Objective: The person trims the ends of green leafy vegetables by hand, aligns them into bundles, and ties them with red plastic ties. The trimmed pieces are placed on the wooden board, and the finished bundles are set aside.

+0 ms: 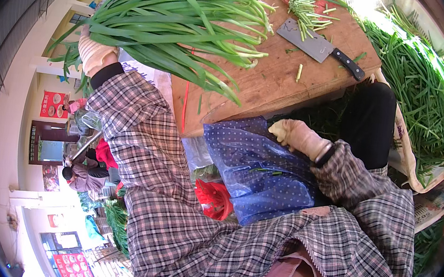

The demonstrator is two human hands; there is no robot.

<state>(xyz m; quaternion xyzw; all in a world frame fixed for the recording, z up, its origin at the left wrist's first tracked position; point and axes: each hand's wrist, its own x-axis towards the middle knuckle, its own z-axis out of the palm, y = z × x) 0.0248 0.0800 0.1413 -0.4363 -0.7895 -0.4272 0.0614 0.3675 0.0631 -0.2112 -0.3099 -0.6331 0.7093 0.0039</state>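
Note:
My left hand (94, 52), in a pale work glove, is closed round the leafy end of a large bunch of garlic chives (177, 26). Their pale stem ends point right, over the wooden board (262, 77). On the board's far part lies a cleaver (308, 43) with a black handle, its blade partly under a pile of cut stem ends (308, 13). One loose cut piece lies nearer. My right hand (298, 137), in a thin, light glove, is above the blue dotted apron (259, 171) over my lap, beside the board's near edge. Its fingers are curled, and what they hold cannot be made out.
A white plastic crate (414, 183) full of green chives stands at the right, by my knee. A red plastic container (215, 201) is beside the apron. Red string (186, 105) hangs across the board. Further left, a person (86, 176) is bent among more greens (116, 217).

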